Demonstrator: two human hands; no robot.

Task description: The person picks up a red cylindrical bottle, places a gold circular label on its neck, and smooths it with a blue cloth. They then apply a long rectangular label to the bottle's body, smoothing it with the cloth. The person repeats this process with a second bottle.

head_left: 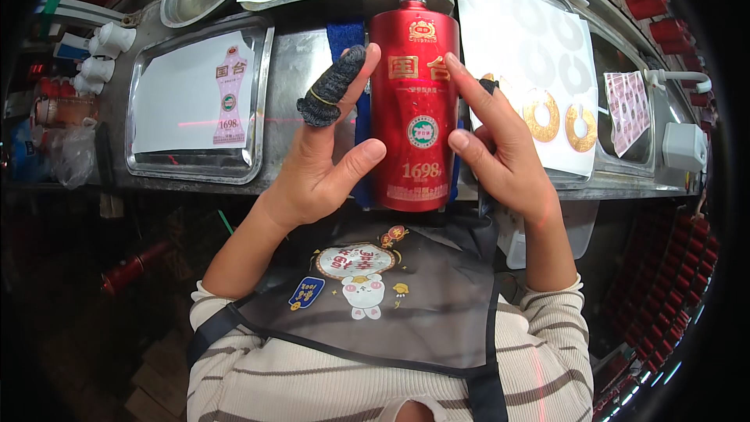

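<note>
Both hands press flat-fingered against a red bottle (413, 109) lying on the desk (305, 55): left hand (324, 160), right hand (500, 152), neither gripping.

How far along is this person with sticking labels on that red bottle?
Done, it seems: the red bottle already carries its gold and round labels. In hand: the left hand and right hand press fingers on its front. Left: one label remains on the sheet in the left tray, and gold rings on the right sheet.

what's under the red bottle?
Under the red bottle, a blue cloth pad shows along both sides, lying on the metal bench. Its middle is covered by the bottle, left hand and right hand.
</note>
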